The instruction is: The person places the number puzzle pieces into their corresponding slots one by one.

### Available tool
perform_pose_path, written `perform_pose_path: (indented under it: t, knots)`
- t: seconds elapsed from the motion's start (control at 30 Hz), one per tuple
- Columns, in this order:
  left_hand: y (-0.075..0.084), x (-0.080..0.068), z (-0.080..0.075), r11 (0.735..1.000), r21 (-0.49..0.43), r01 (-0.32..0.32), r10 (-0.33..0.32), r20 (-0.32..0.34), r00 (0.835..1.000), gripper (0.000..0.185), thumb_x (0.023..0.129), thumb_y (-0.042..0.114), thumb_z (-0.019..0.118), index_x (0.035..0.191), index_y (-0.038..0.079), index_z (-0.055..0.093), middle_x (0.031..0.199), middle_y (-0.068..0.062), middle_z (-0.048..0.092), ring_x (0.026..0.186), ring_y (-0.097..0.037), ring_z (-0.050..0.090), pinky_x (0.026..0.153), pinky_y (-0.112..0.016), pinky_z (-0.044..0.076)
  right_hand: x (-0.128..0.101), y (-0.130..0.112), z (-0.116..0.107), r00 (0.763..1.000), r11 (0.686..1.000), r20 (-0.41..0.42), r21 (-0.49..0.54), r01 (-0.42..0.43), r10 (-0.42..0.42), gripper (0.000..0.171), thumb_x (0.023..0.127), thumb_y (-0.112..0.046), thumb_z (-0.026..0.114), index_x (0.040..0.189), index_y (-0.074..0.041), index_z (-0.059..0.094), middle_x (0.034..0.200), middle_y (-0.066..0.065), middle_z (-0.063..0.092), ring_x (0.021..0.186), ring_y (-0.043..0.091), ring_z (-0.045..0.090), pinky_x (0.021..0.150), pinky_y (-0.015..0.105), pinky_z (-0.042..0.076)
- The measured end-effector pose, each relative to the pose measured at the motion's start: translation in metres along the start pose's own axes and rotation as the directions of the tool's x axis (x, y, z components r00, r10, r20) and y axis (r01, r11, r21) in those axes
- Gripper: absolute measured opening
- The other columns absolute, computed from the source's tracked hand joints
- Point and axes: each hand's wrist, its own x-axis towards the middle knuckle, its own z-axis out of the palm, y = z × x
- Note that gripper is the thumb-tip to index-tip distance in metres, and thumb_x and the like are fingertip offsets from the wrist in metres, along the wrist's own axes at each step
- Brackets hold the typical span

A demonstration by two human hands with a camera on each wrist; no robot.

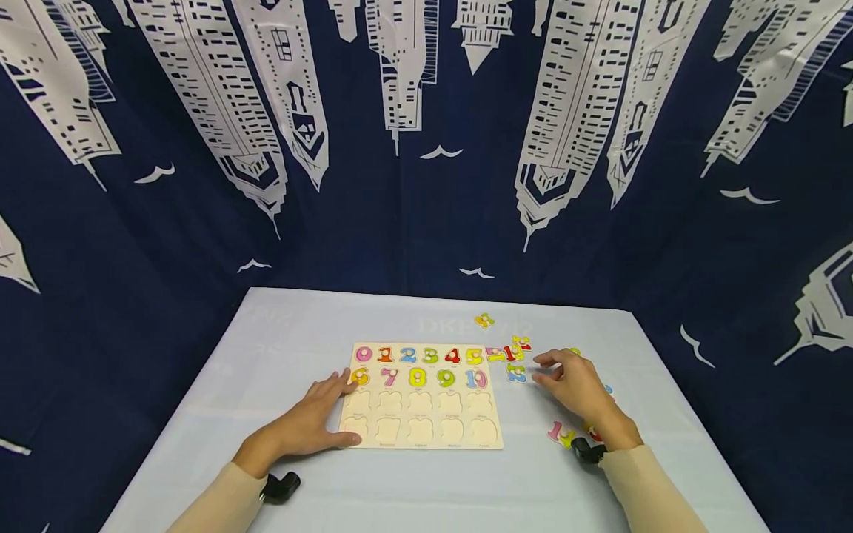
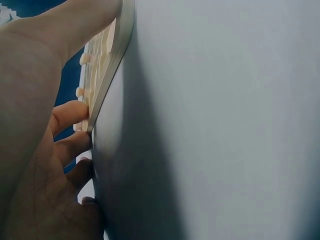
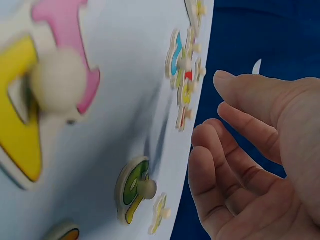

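A wooden number puzzle board lies on the pale table; numbers 0 to 10 fill its upper two rows, and the lower two rows are bare recesses. My left hand rests flat on the board's left edge, fingers straight; the left wrist view shows the fingers against that board edge. My right hand hovers to the right of the board with loosely curved fingers, holding nothing, beside a loose "12" piece. In the right wrist view the hand is empty.
Loose number pieces lie to the right of the board: a cluster, a yellow one farther back, and a pink-and-yellow one near my right wrist, seen close. A green knobbed piece lies nearby. Dark printed curtains surround the table.
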Motion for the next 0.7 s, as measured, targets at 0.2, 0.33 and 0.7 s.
perform_pose_path:
  t: [0.2, 0.33, 0.7]
  knots:
    - [0.001, 0.0, -0.001, 1.0, -0.009, 0.003, -0.003, -0.004, 1.0, 0.111, 0.094, 0.058, 0.095, 0.179, 0.007, 0.043, 0.196, -0.017, 0.023, 0.182, -0.051, 0.02, 0.146, -0.076, 0.02, 0.017, 0.011, -0.001, 1.0, 1.0, -0.002, -0.014, -0.013, 0.013, 0.036, 0.104, -0.017, 0.089, 0.137, -0.002, 0.082, 0.125, 0.019, 0.081, 0.095, 0.02, 0.071, 0.077, 0.028, 0.056]
    - [0.001, -0.002, -0.001, 1.0, -0.015, 0.009, -0.009, -0.004, 1.0, 0.112, 0.094, 0.057, 0.095, 0.179, 0.008, 0.043, 0.196, -0.017, 0.024, 0.182, -0.051, 0.02, 0.145, -0.076, 0.021, 0.033, 0.015, 0.003, 1.0, 1.0, -0.008, -0.021, -0.021, 0.021, 0.036, 0.106, -0.016, 0.087, 0.138, 0.0, 0.08, 0.123, 0.02, 0.08, 0.096, 0.023, 0.07, 0.078, 0.03, 0.055]
    - [0.0, 0.0, 0.0, 1.0, -0.001, 0.008, -0.008, -0.001, 1.0, 0.112, 0.094, 0.059, 0.094, 0.179, 0.008, 0.043, 0.196, -0.016, 0.024, 0.182, -0.051, 0.021, 0.145, -0.076, 0.021, 0.075, 0.015, 0.025, 0.993, 0.993, -0.036, 0.017, -0.116, 0.116, 0.023, 0.11, -0.019, 0.082, 0.125, -0.001, 0.084, 0.112, 0.016, 0.085, 0.1, 0.029, 0.075, 0.092, 0.043, 0.059]
